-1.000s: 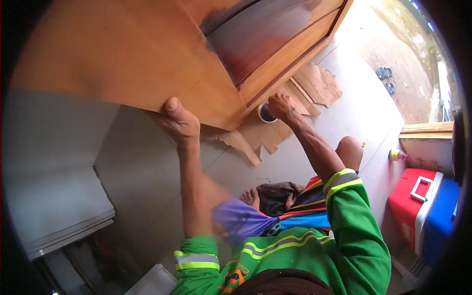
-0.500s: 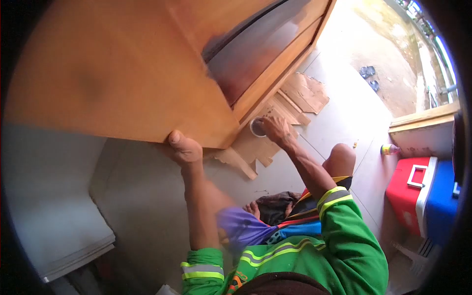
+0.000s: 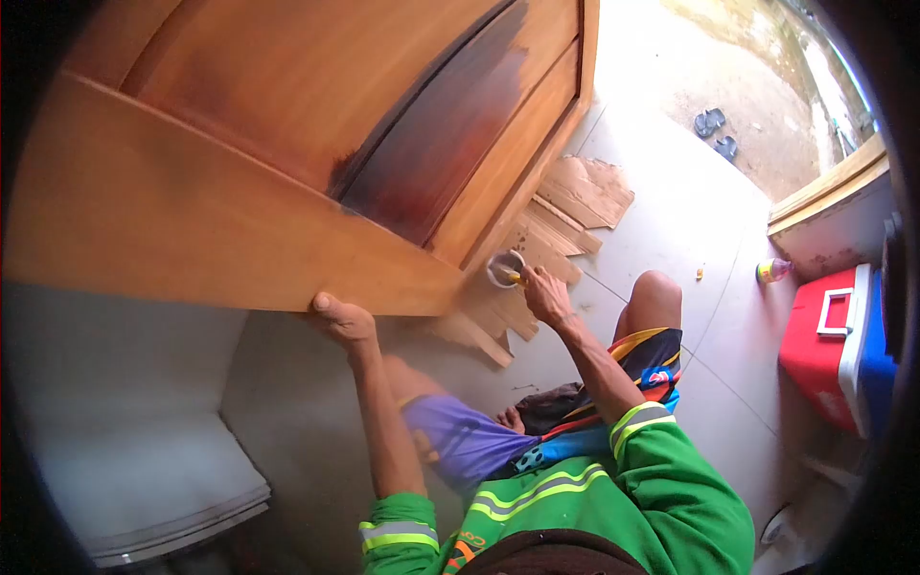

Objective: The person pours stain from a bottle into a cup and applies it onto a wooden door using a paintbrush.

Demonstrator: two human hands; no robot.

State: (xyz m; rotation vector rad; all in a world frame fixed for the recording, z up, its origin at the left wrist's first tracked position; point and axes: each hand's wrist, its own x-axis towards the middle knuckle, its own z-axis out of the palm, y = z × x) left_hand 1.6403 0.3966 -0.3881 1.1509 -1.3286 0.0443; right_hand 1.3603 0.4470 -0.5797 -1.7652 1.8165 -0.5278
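My left hand (image 3: pixel 345 324) grips the edge of a wooden door (image 3: pixel 240 235), thumb on its face and fingers hidden behind. The door is orange-brown, with a dark stained patch on its panel (image 3: pixel 431 144). My right hand (image 3: pixel 546 295) is closed on the yellowish handle of a brush (image 3: pixel 515 276), whose far end is inside a small white cup (image 3: pixel 500 268) of dark liquid. The cup stands on torn cardboard (image 3: pixel 546 254) beside the door's edge.
Stacked pale panels (image 3: pixel 172 489) are at the lower left. On the right are a red cooler (image 3: pixel 819 355), a blue one (image 3: pixel 877 355) and a small bottle (image 3: pixel 771 270). Dark sandals (image 3: pixel 711 123) lie outside the doorway, near its wooden frame (image 3: pixel 829 192).
The view has shifted, showing more of the door's panels. My right hand has drawn back from the cup's rim, and the brush handle now shows. My left hand keeps its hold on the door.
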